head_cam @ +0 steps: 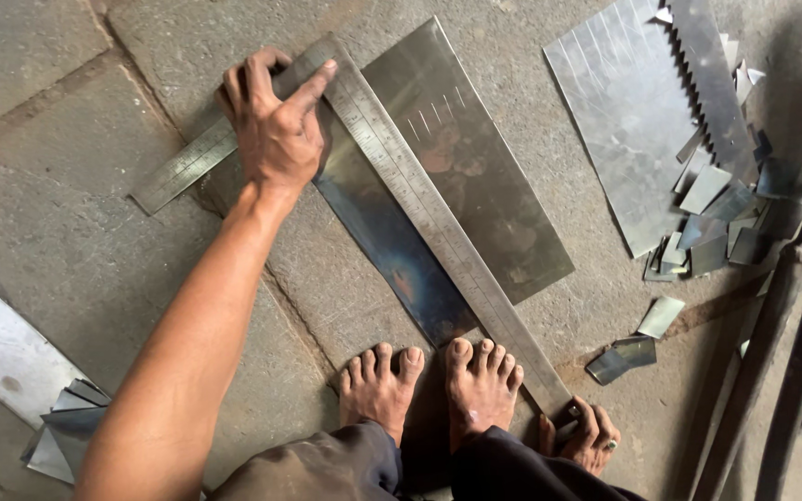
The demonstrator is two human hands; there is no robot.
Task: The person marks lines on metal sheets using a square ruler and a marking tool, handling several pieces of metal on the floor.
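We look down at a stone floor (76, 232). A steel square (392, 176) lies across a metal sheet (475, 186), its long blade running from upper left down to lower right, its short blade running off to the left. Our left hand (276, 130) presses flat on the corner of the square, fingers spread, the grip open and closed round nothing. Our right hand (587, 431) sits at the lower end of the long blade, fingers curled at its tip; we cannot tell whether the grip closes on it. Our two bare feet (433, 385) stand on the floor at the sheet's near edge, the right one touching the blade. To the upper right, a second sheet (619, 130) lies beside a toothed strip (712, 83) and a heap of offcuts (712, 227). More offcuts lie at lower left (62, 431). Dark rods (772, 343) cross the right edge.
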